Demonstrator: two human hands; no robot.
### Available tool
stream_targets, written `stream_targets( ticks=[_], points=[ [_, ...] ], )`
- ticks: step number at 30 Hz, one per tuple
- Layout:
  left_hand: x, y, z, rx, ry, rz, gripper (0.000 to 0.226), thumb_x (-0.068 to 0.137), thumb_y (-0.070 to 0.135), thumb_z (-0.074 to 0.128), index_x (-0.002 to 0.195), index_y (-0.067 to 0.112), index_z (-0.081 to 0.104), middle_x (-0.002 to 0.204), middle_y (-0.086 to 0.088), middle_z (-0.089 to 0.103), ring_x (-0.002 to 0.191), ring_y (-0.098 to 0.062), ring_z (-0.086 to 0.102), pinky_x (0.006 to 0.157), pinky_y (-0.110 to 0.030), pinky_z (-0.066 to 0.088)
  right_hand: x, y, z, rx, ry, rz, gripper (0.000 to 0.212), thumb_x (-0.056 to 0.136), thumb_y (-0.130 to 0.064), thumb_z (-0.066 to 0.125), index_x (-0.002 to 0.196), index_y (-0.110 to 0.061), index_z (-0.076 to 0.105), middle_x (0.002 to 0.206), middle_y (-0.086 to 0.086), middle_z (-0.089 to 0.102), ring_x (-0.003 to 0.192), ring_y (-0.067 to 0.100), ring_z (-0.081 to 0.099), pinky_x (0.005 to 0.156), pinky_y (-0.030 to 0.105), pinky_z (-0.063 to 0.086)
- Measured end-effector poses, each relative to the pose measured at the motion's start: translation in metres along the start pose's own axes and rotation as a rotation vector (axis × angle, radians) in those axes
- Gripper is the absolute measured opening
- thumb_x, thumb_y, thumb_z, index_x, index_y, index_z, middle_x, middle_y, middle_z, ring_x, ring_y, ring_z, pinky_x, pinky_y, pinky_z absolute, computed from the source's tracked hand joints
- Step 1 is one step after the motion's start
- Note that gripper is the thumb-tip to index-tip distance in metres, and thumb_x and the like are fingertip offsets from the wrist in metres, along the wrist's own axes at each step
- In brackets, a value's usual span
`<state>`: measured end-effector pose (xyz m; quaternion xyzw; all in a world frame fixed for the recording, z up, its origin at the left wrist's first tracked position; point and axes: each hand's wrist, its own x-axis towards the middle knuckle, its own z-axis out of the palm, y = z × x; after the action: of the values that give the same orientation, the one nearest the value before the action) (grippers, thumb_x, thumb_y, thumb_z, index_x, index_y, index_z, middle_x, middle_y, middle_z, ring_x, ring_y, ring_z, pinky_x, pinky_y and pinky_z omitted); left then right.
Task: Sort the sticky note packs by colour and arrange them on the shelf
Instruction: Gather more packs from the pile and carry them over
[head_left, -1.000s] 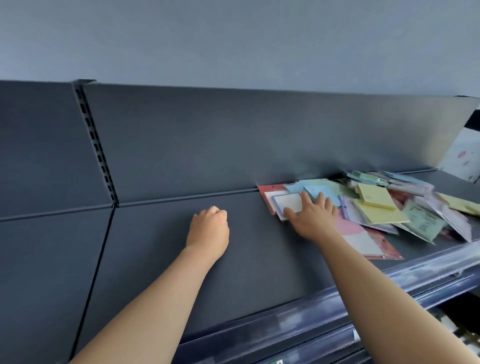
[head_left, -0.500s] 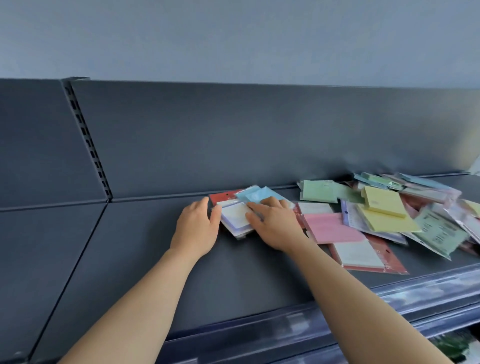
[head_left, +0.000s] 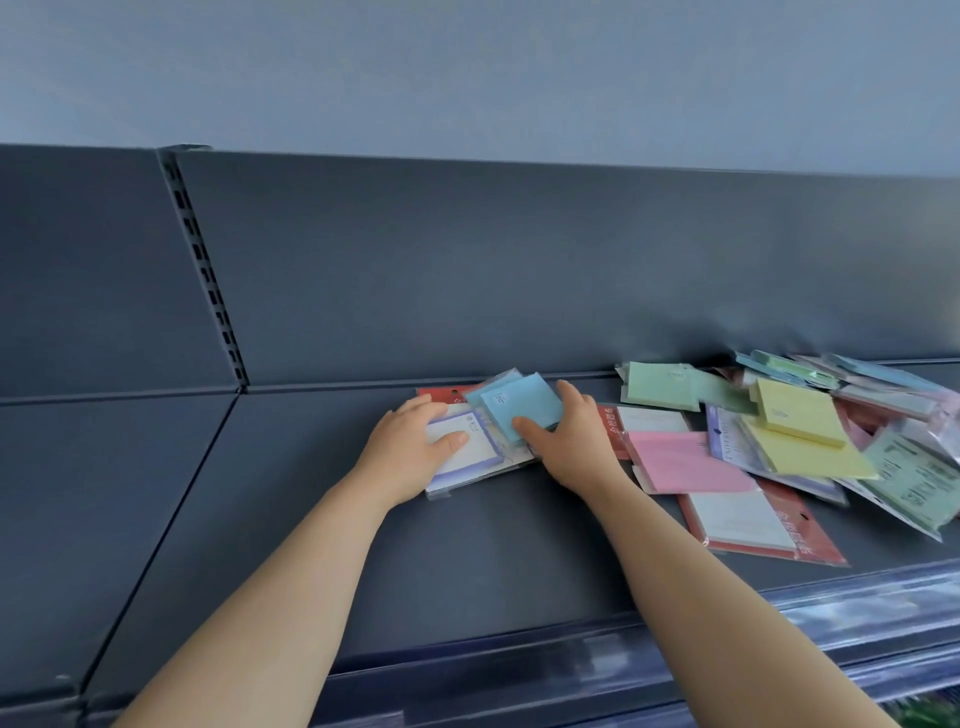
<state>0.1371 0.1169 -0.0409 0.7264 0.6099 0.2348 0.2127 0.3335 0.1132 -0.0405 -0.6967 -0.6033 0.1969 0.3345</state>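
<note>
On the dark grey shelf (head_left: 291, 499), my left hand (head_left: 410, 447) rests on a white pack with a purple border (head_left: 470, 454), thumb across its face. My right hand (head_left: 571, 441) grips a blue sticky note pack (head_left: 519, 408) lying on top of that small stack, thumb on its near edge and fingers over its right side. A red-backed pack (head_left: 441, 396) pokes out behind them. To the right lie a pink pack (head_left: 685, 462), green packs (head_left: 660, 385), yellow packs (head_left: 795, 418) and a red-framed white pack (head_left: 753, 519).
The shelf's back panel (head_left: 467, 270) rises right behind the packs. A slotted upright (head_left: 205, 270) divides it from the left bay. A shiny price rail (head_left: 727, 618) runs along the front edge. More blue and pale packs (head_left: 852, 379) are heaped at the far right.
My right hand slid a few packs left, away from the heap. My left hand came in from the left and now lies on the white pack, while the right grips the blue pack.
</note>
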Motion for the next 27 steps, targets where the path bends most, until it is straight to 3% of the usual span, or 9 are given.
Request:
stream_targets(
  ticks=[4,9,12,16,20,23,27],
  points=[
    [-0.003,-0.004,-0.004,-0.074,0.024,0.015,0.045,0.097,0.028,0.055,0.138,0.013,0.05,0.149,0.003,0.038,0.136,-0.014,0.036,0.103,-0.019,0.026,-0.002,-0.001,-0.002,0.144,0.067,0.007,0.061,0.087,-0.028,0.068,0.139,-0.013,0.041,0.129,0.006,0.043,0.098,0.012,0.046,0.082,0.02,0.038],
    [-0.004,-0.005,-0.006,-0.104,0.046,0.009,0.042,0.098,0.022,0.052,0.139,0.013,0.046,0.142,0.001,0.045,0.128,-0.015,0.042,0.095,-0.018,0.028,0.0,0.002,-0.002,0.246,0.183,0.01,0.043,0.088,-0.02,0.062,0.128,-0.011,0.053,0.119,0.003,0.059,0.104,0.016,0.058,0.077,0.018,0.043],
    [-0.004,-0.002,-0.009,-0.127,0.051,0.003,0.049,0.097,0.02,0.052,0.144,0.014,0.041,0.147,0.001,0.041,0.133,-0.016,0.04,0.098,-0.019,0.028,0.0,-0.005,-0.013,0.39,0.299,-0.027,0.027,0.088,-0.009,0.059,0.115,-0.014,0.058,0.105,-0.003,0.063,0.095,0.014,0.061,0.063,0.009,0.04],
    [-0.003,0.006,-0.017,-0.158,0.085,0.021,0.051,0.096,0.021,0.053,0.145,0.016,0.04,0.149,0.002,0.041,0.136,-0.016,0.038,0.104,-0.023,0.03,0.0,-0.014,-0.028,0.517,0.398,-0.057,0.02,0.089,-0.007,0.057,0.105,-0.018,0.056,0.1,-0.002,0.063,0.085,0.012,0.059,0.061,0.013,0.042],
    [-0.005,0.025,-0.023,-0.273,0.139,0.042,0.052,0.099,0.029,0.049,0.148,0.018,0.034,0.146,0.004,0.045,0.133,-0.013,0.042,0.102,-0.025,0.032,-0.003,-0.028,-0.039,0.628,0.348,-0.11,0.021,0.088,-0.008,0.06,0.106,-0.017,0.058,0.091,-0.002,0.063,0.063,-0.003,0.054,0.054,0.012,0.042],
    [-0.011,0.039,-0.03,-0.4,0.159,0.073,0.049,0.1,0.027,0.047,0.146,0.02,0.033,0.13,0.011,0.053,0.12,-0.006,0.05,0.092,-0.024,0.036,-0.01,-0.04,-0.039,0.653,0.251,-0.161,0.02,0.087,-0.006,0.061,0.106,-0.015,0.06,0.088,-0.006,0.063,0.06,-0.01,0.053,0.056,0.007,0.042],
    [-0.022,0.034,-0.044,-0.471,0.276,0.012,0.019,0.099,0.022,0.047,0.118,0.018,0.052,0.109,0.008,0.063,0.09,-0.006,0.063,0.07,-0.023,0.049,-0.018,-0.054,-0.03,0.665,0.157,-0.169,0.019,0.087,-0.005,0.061,0.104,-0.014,0.061,0.088,-0.005,0.064,0.061,-0.008,0.054,0.055,0.008,0.042]
  ],
)
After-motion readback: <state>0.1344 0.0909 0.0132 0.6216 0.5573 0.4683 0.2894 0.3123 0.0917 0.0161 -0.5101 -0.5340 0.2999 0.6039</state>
